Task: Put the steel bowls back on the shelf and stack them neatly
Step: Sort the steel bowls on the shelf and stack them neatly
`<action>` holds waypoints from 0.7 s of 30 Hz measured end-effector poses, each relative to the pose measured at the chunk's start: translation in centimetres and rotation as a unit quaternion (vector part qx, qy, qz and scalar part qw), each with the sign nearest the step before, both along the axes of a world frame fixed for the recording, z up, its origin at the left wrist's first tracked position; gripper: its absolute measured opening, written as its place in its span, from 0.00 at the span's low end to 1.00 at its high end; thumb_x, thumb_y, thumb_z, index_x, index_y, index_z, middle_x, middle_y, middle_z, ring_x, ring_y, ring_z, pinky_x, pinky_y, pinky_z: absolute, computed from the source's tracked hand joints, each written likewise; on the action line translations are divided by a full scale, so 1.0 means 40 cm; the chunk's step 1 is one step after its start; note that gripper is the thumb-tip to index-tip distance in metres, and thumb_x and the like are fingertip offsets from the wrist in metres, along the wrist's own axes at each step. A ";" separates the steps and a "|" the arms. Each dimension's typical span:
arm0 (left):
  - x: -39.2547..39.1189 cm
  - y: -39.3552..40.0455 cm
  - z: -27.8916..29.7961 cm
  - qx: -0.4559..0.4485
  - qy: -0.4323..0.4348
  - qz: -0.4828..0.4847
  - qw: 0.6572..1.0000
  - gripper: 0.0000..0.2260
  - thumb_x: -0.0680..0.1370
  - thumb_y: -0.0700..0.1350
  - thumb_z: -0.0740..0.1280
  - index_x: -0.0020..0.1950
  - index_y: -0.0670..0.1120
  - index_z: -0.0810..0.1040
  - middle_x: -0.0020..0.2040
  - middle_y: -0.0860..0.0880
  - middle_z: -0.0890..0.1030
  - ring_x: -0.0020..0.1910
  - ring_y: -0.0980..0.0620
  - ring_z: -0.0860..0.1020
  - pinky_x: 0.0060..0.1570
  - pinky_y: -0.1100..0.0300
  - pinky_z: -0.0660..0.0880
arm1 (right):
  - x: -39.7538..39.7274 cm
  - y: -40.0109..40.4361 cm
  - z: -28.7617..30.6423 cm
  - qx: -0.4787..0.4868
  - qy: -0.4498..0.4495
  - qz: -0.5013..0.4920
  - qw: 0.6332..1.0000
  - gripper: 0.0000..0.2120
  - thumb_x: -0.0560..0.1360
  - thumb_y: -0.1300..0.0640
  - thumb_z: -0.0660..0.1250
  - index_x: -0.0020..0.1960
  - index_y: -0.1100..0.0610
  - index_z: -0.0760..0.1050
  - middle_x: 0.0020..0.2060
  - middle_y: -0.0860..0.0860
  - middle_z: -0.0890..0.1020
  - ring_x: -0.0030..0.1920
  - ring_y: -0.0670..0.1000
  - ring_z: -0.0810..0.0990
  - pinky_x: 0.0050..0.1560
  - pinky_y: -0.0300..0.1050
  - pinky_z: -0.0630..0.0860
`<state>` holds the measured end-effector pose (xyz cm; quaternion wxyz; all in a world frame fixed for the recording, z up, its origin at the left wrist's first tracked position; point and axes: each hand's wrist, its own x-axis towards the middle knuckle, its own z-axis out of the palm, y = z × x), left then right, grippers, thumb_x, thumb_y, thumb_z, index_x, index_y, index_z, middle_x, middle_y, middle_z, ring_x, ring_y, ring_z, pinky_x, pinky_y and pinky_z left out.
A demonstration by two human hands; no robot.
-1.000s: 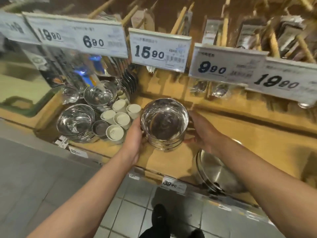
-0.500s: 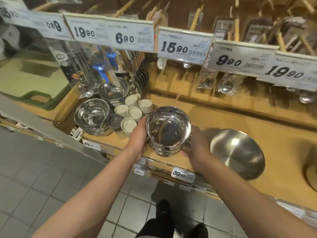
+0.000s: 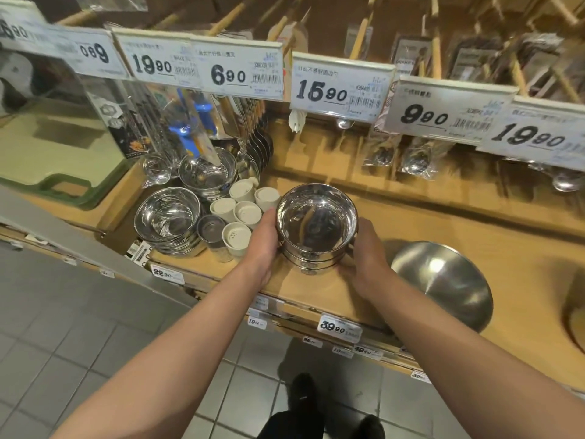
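While you shifted the stack (image 3: 316, 229) a little along the shelf (image 3: 427, 223), both hands kept cupping it: left hand (image 3: 262, 245) and right hand (image 3: 367, 255) curl round its sides. It looks set down and neat; you could release.

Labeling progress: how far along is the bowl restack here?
Done: two bowl stacks sit at the shelf's left. In hand: left hand and right hand flank a third stack on the shelf. Left: releasing it; the large bowl lies alone, tilted.
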<state>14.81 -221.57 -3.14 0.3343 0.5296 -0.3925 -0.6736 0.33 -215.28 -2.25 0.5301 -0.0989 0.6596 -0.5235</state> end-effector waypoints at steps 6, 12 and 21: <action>-0.016 -0.013 0.007 0.003 0.004 0.000 1.000 0.24 0.84 0.54 0.54 0.37 0.63 0.86 0.39 0.57 0.87 0.38 0.63 0.84 0.32 0.67 0.78 | -0.016 -0.019 -0.002 0.011 -0.002 0.001 1.000 0.11 0.80 0.48 0.56 0.44 0.49 0.74 0.38 0.47 0.79 0.41 0.46 0.74 0.47 0.47 0.72; 0.023 0.009 0.001 0.023 -0.033 0.035 0.999 0.20 0.84 0.51 0.54 0.45 0.50 0.83 0.40 0.53 0.86 0.40 0.56 0.81 0.36 0.62 0.75 | -0.053 -0.004 0.051 0.058 -0.007 -0.022 0.998 0.15 0.84 0.45 0.53 0.50 0.52 0.74 0.42 0.49 0.76 0.41 0.47 0.73 0.50 0.53 0.80; 0.012 0.186 0.084 -0.111 -0.101 0.061 0.987 0.09 0.82 0.51 0.61 0.47 0.53 0.80 0.50 0.53 0.81 0.57 0.50 0.78 0.67 0.41 0.73 | -0.134 0.194 0.149 -0.054 0.177 0.088 0.979 0.07 0.82 0.49 0.63 0.54 0.50 0.78 0.57 0.48 0.80 0.57 0.50 0.79 0.61 0.52 0.77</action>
